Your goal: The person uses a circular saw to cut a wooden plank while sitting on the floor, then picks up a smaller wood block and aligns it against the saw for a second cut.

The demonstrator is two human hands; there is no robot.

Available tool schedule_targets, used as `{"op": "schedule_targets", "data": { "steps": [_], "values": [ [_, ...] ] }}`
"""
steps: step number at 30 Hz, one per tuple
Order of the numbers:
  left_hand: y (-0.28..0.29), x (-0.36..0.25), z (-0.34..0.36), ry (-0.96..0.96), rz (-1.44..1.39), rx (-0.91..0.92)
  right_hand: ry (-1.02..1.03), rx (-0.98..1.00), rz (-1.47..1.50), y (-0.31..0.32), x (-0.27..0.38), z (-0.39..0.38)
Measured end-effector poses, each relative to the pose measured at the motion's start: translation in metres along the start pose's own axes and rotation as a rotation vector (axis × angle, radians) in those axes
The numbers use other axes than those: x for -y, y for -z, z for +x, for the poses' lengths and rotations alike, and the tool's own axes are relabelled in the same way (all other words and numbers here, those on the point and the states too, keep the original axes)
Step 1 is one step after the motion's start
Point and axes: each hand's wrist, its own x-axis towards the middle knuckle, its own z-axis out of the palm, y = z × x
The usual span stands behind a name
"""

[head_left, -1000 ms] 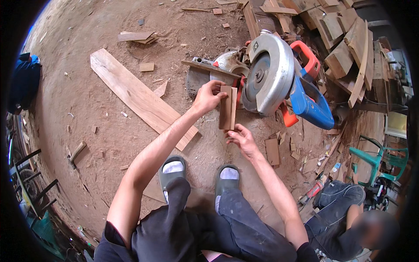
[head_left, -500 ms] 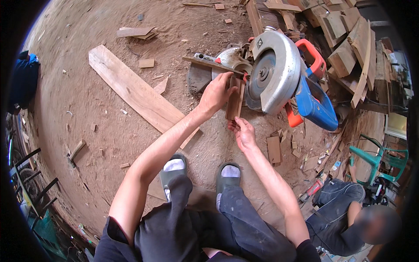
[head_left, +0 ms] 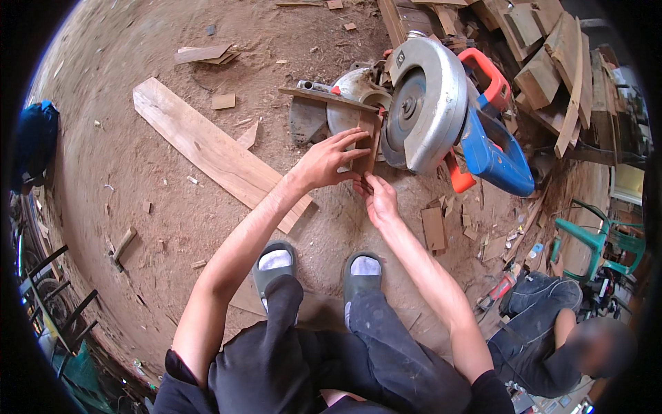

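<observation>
A short brown piece of wood [head_left: 367,150] lies beside the saw blade, its far end against the metal fence [head_left: 327,97] of a miter saw [head_left: 441,103]. My left hand [head_left: 329,160] comes from the left with fingers spread; the fingertips rest over the wood's left side and the thumb is by its near end. At that near end my right hand [head_left: 380,200] pinches the wood between thumb and fingers. The saw has a round blade [head_left: 408,103] under a grey guard, a blue housing [head_left: 493,155] and an orange handle [head_left: 487,74].
A long plank [head_left: 214,148] lies on the dirt floor to the left. Offcuts [head_left: 434,229] and wood scraps are scattered around. Stacked lumber [head_left: 541,76] rises at the far right. Nearby at lower right, another person [head_left: 538,331] sits by a green chair [head_left: 586,238].
My left hand has slid from the fence toward me along the wood, and its fingers have spread. My right hand stays at the near end. The view has shifted slightly.
</observation>
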Motion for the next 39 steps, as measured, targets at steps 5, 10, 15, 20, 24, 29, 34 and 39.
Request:
{"op": "schedule_targets", "data": {
  "steps": [5,10,15,20,24,29,34,39],
  "values": [
    [0.0,0.004,-0.001,-0.043,0.051,0.007,0.001,0.036,-0.001,0.004,-0.001,-0.002],
    [-0.001,0.006,-0.002,-0.046,0.1,0.009,-0.021,0.042,-0.049,-0.001,0.004,-0.004],
    [-0.004,0.004,-0.004,-0.047,0.116,-0.008,-0.02,0.048,-0.086,0.0,0.005,-0.006],
    [-0.003,0.006,-0.005,-0.07,0.12,-0.013,-0.021,0.029,-0.106,-0.001,0.005,-0.004],
    [-0.004,0.008,-0.008,-0.052,0.078,0.019,-0.02,0.027,-0.107,0.0,0.001,-0.005],
    [-0.002,-0.003,-0.006,0.019,0.095,-0.09,-0.003,0.015,-0.084,0.001,-0.001,-0.003],
    [-0.011,0.0,-0.006,0.02,0.045,-0.091,-0.007,0.012,-0.078,0.005,-0.002,0.0],
    [-0.012,-0.001,-0.008,-0.027,0.085,-0.113,-0.047,0.024,-0.079,0.006,0.0,-0.004]
  ]
}}
